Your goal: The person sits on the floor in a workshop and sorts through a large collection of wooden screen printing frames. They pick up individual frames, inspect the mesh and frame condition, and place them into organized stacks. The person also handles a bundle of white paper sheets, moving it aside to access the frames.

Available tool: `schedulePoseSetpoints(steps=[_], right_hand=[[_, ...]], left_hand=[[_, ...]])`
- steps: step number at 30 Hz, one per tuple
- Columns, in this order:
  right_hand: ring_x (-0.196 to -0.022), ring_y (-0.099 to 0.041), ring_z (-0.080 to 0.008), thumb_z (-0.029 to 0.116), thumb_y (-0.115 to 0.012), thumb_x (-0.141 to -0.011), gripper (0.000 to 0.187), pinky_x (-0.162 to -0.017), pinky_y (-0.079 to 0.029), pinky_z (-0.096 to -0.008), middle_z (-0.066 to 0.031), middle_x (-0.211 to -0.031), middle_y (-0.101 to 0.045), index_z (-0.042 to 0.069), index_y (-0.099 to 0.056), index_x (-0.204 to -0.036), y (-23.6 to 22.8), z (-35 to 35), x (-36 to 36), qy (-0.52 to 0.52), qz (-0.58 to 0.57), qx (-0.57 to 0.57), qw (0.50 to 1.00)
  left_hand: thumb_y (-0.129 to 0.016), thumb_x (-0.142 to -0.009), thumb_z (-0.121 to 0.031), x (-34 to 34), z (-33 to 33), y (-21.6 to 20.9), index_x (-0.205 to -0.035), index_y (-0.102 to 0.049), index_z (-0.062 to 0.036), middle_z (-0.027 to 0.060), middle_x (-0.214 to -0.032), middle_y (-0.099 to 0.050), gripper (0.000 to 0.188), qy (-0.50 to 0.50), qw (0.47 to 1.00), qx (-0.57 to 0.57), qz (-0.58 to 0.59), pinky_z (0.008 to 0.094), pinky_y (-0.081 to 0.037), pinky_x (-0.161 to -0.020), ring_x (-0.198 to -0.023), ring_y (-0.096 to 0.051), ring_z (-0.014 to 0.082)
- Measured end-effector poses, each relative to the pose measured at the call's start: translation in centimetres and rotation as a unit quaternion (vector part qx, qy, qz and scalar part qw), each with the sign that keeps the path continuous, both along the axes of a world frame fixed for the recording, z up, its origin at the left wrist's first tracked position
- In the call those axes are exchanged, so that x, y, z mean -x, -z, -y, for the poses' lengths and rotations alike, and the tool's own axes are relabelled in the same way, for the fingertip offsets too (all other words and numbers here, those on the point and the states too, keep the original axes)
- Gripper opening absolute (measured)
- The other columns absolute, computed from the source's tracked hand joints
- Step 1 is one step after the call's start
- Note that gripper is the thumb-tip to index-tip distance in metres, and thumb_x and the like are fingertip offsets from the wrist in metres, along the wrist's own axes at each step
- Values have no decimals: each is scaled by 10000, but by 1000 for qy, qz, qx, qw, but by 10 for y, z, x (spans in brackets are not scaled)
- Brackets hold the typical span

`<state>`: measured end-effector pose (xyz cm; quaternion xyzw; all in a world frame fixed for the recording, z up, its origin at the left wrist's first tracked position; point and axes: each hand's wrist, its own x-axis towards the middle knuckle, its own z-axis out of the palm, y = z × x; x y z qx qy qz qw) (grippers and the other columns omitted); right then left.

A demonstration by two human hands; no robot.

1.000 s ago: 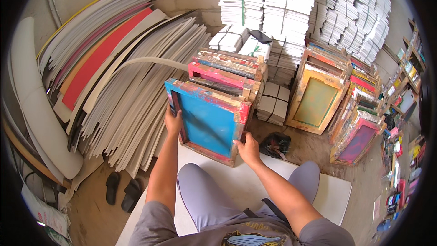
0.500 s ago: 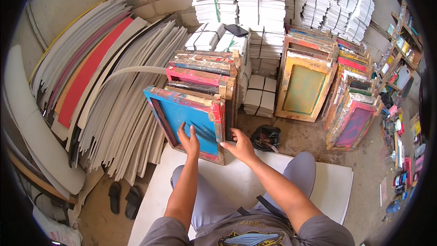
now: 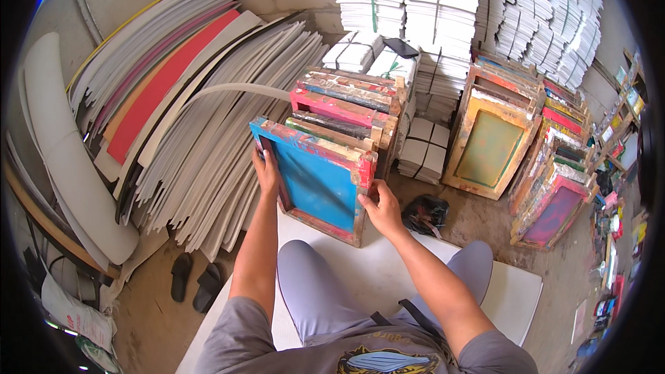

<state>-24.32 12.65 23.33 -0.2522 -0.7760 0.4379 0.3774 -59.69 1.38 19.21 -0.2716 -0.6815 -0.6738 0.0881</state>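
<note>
A wooden screen-printing frame (image 3: 315,183) with bright blue mesh stands at the front of a row, its rails smeared with blue, red and brown paint. Around its left rail my left hand (image 3: 267,172) is closed, thumb toward the mesh. My right hand (image 3: 382,209) grips the opposite rail near its middle, with the fingers partly hidden behind the wood. The frame's lower edge rests at the white board (image 3: 332,257) between my knees. More paint-stained screen frames (image 3: 339,112) stand close behind it.
Tall sheet stacks (image 3: 443,0) line the back wall. Curved boards and sheets (image 3: 222,131) lean at left, near black slippers (image 3: 206,288). Other screen frames (image 3: 454,159) stand at right, with a black plastic bag (image 3: 424,215) between the groups. Cluttered shelves (image 3: 627,107) are far right.
My left hand has moved from in front of the blue mesh to the frame's left rail. My right hand has closed on the right rail. The view has shifted left.
</note>
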Motion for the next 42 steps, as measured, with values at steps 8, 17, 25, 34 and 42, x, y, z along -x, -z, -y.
schedulePoseSetpoints(steps=[8, 17, 25, 34, 42], right_hand=[[-904, -720, -369, 386, -580, -1029, 422, -759, -547, -459, -171, -995, -719, 82, -516, -1314, -7, 8, -16, 67, -23, -16, 997], [-916, -717, -336, 358, -503, -1070, 388, -788, -540, -404, -192, -1009, -721, 27, -624, -1232, -109, -51, -60, 215, -106, -111, 964], [-830, -603, -192, 372, -479, -1090, 448, -786, -488, -355, -87, -851, -651, -45, -642, -1074, -148, -89, -113, 245, -155, -67, 955], [-722, -361, -85, 363, -495, -1093, 423, -665, -343, -282, 50, -741, -386, 28, -536, -838, -178, -91, -161, 237, -234, 15, 943], [-706, -314, -65, 341, -487, -1099, 406, -638, -298, -259, 64, -742, -336, 63, -488, -803, -200, -65, -181, 246, -238, -1, 940]], left_hand=[[-596, -1043, -346, -10, 23, -37, -1273, -618, -26, 106, -945, -689, 394, -30, 997, 66, 7, 339, -515, -786, -840, -641, 194], [-708, -972, -334, -102, 20, -163, -1026, -682, -8, 60, -711, -614, 331, -84, 985, 78, -127, 311, -453, -600, -635, -548, 141], [-704, -964, -330, -151, -12, -232, -1083, -703, -7, 105, -769, -667, 345, -24, 982, 96, -164, 345, -494, -647, -669, -626, 208], [-619, -1030, -185, -175, -15, -234, -1480, -513, -20, 41, -1131, -550, 491, 249, 965, -11, -84, 240, -434, -926, -1050, -563, 106], [-584, -1048, -141, -209, 7, -252, -1480, -501, 10, 26, -1134, -543, 465, 250, 966, -52, -48, 214, -407, -944, -1066, -547, 82]])
